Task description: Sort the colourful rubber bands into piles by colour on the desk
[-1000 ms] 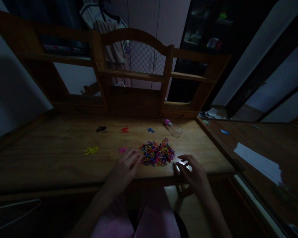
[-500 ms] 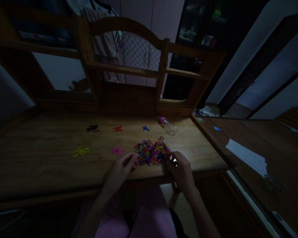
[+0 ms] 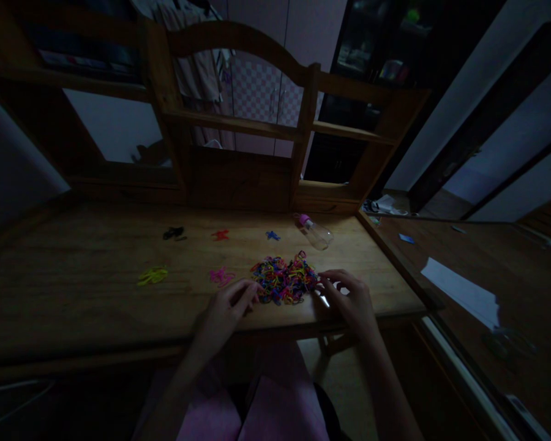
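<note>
A heap of small multicoloured rubber bands lies on the wooden desk near its front edge. My left hand rests at the heap's left side, fingers stretched and touching its edge. My right hand is at the heap's right side, fingers curled with the tips at the bands; what they pinch, if anything, is too dark to tell. Small sorted clusters lie apart: pink, yellow, black, red and blue.
A small clear bottle with a pink cap lies on its side behind the heap. A wooden shelf unit stands along the desk's back. To the right is a second surface with a white sheet. The room is dim.
My right hand has moved left from the desk's front edge up to the heap's right side. My left hand stayed at the heap's left edge. The view has shifted slightly.
</note>
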A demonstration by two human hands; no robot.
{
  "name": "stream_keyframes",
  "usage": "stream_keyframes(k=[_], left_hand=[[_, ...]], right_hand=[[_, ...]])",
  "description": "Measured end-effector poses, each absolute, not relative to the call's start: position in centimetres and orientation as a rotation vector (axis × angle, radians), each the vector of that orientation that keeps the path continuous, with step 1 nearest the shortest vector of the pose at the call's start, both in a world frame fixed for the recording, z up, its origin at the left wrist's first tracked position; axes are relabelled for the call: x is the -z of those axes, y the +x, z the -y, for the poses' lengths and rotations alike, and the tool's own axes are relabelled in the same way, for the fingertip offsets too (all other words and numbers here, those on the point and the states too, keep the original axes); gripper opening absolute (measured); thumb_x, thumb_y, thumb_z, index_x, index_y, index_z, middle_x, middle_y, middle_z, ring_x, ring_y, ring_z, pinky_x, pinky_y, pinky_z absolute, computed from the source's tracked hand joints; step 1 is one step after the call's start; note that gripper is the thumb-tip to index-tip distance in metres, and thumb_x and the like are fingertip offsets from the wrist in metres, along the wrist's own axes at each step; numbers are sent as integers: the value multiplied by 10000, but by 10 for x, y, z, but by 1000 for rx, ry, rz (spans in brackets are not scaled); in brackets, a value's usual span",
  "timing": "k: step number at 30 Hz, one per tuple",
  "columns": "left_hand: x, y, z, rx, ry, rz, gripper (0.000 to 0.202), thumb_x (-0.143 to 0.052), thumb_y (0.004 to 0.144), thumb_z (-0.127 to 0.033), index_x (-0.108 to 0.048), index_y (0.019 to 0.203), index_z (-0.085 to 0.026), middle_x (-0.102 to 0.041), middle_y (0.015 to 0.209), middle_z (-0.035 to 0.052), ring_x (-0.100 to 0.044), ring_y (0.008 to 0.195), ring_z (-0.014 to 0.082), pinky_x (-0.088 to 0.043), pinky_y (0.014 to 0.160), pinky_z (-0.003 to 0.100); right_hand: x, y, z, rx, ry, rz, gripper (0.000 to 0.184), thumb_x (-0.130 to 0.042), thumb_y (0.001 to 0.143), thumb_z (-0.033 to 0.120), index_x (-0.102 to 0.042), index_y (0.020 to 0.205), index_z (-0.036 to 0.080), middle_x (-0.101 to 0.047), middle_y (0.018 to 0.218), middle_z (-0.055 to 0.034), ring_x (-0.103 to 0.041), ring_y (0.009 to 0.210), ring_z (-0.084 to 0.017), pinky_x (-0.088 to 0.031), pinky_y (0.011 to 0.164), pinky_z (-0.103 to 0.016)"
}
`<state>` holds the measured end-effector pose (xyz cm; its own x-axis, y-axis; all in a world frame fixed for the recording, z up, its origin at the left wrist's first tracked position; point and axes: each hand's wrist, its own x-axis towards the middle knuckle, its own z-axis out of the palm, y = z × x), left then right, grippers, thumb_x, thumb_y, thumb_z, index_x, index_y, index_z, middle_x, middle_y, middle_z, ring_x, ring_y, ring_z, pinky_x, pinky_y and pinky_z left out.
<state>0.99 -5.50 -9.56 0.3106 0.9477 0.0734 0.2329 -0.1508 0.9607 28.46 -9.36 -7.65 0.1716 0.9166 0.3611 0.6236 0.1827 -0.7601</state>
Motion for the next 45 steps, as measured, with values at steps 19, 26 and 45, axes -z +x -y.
stream_keyframes(k=[19,26,45], left_hand=[[95,10,56,-929,1615,-1103,306,-478,924,-452,-625,846,-195,-609,754,4,-571,704,147,-438,648,231],[94,10,56,-927,1626,-1104,312,-470,926,-455,-640,879,-198,-611,746,7,-574,707,156,-434,661,243],[61,62,35,-1174,1688,-914,272,-623,850,-389,-698,1046,-216,-684,1074,64,-651,955,192,-520,835,289]], right_hand=[[83,286,79,-571,-1507,1618,164,-664,828,342,-704,885,194,-694,849,-53,-647,741,-185,-513,655,-290],[77,291,75,-881,-1444,1190,292,-791,682,423,-723,816,173,-718,782,-42,-674,752,-198,-539,684,-293],[71,238,64,-1209,-1168,1032,287,-816,672,384,-720,857,187,-738,777,-22,-694,685,-173,-556,676,-288]])
